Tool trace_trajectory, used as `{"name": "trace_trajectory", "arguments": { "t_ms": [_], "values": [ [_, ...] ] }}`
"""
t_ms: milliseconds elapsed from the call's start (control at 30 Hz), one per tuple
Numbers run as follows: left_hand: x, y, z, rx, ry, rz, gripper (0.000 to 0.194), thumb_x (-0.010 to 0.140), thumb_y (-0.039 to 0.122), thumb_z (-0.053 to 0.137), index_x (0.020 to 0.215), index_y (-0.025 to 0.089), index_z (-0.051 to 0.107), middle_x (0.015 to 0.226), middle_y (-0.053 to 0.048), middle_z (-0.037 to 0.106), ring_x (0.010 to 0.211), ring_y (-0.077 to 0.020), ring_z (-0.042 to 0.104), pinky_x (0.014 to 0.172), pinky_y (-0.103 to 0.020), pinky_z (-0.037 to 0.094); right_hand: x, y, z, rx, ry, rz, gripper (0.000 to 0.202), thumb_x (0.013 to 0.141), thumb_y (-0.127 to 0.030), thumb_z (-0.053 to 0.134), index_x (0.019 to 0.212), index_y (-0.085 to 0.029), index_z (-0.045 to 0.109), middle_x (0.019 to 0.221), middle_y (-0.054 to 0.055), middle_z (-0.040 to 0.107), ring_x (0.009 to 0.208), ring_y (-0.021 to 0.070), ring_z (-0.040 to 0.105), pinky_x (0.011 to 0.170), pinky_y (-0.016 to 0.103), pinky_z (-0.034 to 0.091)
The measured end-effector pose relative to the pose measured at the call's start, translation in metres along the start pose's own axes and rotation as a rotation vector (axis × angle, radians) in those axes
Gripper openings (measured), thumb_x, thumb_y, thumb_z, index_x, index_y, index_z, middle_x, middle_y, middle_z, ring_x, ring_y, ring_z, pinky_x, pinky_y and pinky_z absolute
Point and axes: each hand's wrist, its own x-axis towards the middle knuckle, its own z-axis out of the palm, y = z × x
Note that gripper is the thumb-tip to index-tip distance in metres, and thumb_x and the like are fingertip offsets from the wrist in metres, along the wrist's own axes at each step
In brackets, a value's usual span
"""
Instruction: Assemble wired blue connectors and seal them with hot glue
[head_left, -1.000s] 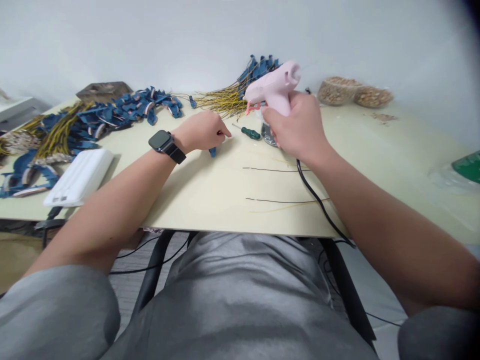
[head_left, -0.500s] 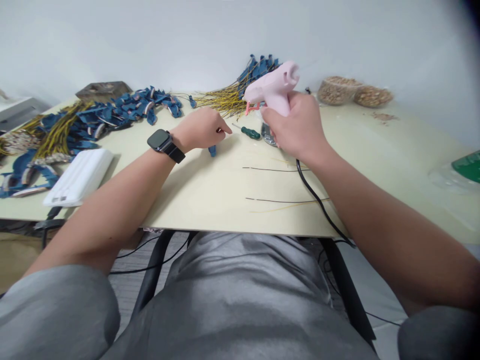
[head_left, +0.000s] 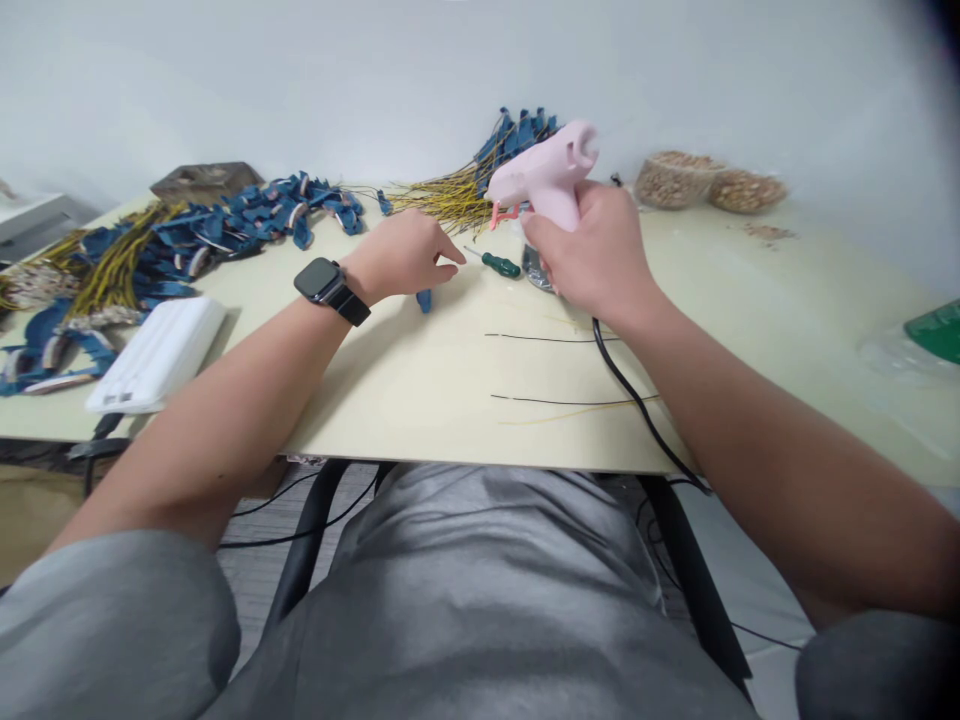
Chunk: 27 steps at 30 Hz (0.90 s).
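Judging by the tool in hand, looks like a gluing step. Holding a pale pink plastic pistol-shaped glue gun (head_left: pixel 536 178) in the air above the pale yellow smooth surface (head_left: pixel 405 400), in front of a fanned bundle of blue pieces on thin yellow stems (head_left: pixel 517 140). Right hand (head_left: pixel 600 245): fingers wrapped firmly round the handle. Aiming the nozzle leftward and slightly down, towards the left hand (head_left: pixel 405 253) but well apart from it.

Left hand: pointing the index finger to the right, with the thumb just below and a narrow gap between. Cannot tell whether gripping or merely covering a small dark blue scrap (head_left: pixel 424 301), showing beneath the curled fingers.

Would call, in any next move, for a steady nozzle, fingertips away from a possibly hot tip, and slack in the glossy black power cord (head_left: pixel 641 404), running from below the right hand to the near edge.

On the glue gun: rounded barrel, open notched rear tilted up and right, salmon-pink part underneath, trigger or stand, cannot tell which. Too small to tell any glue at the tip.
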Motion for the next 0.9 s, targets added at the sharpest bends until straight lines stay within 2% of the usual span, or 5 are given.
{"name": "trace_trajectory", "arguments": {
  "t_ms": [200, 400, 700, 900],
  "values": [
    [0.0, 0.004, -0.002, 0.019, -0.023, -0.005, 0.051, 0.101, 0.04, 0.067, 0.143, 0.027, 0.093, 0.095, -0.011, 0.088, 0.102, -0.0314, 0.079, 0.097, -0.041, 0.054, 0.001, 0.0, 0.002, 0.031, 0.002, 0.016, 0.028, 0.091, -0.037, 0.078, 0.075, -0.035, 0.055, 0.066, 0.001, 0.061, 0.059, 0.0249, 0.055, 0.053, 0.043, 0.042],
    [0.001, 0.004, 0.007, -0.006, -0.035, -0.017, 0.05, 0.098, 0.039, 0.07, 0.141, 0.032, 0.093, 0.096, -0.008, 0.088, 0.102, -0.0307, 0.079, 0.098, -0.039, 0.054, 0.002, 0.001, 0.002, 0.018, 0.007, 0.006, 0.033, 0.092, -0.035, 0.079, 0.072, -0.034, 0.052, 0.066, 0.001, 0.06, 0.059, 0.0246, 0.055, 0.055, 0.043, 0.041],
    [0.004, 0.0, 0.013, -0.087, -0.015, -0.016, 0.045, 0.096, 0.037, 0.075, 0.137, 0.035, 0.095, 0.092, -0.005, 0.087, 0.106, -0.0302, 0.079, 0.101, -0.039, 0.053, 0.002, 0.002, 0.002, 0.044, -0.004, -0.014, 0.029, 0.092, -0.033, 0.077, 0.072, -0.035, 0.056, 0.065, 0.001, 0.059, 0.06, 0.0254, 0.054, 0.057, 0.043, 0.04],
    [0.005, 0.001, 0.015, -0.057, 0.018, -0.021, 0.043, 0.096, 0.034, 0.077, 0.134, 0.036, 0.096, 0.093, -0.005, 0.088, 0.105, -0.0316, 0.078, 0.096, -0.041, 0.054, 0.002, 0.003, 0.003, 0.041, -0.006, -0.003, 0.031, 0.091, -0.035, 0.08, 0.072, -0.035, 0.055, 0.065, 0.001, 0.06, 0.062, 0.0256, 0.053, 0.057, 0.043, 0.04]
  ]
}}
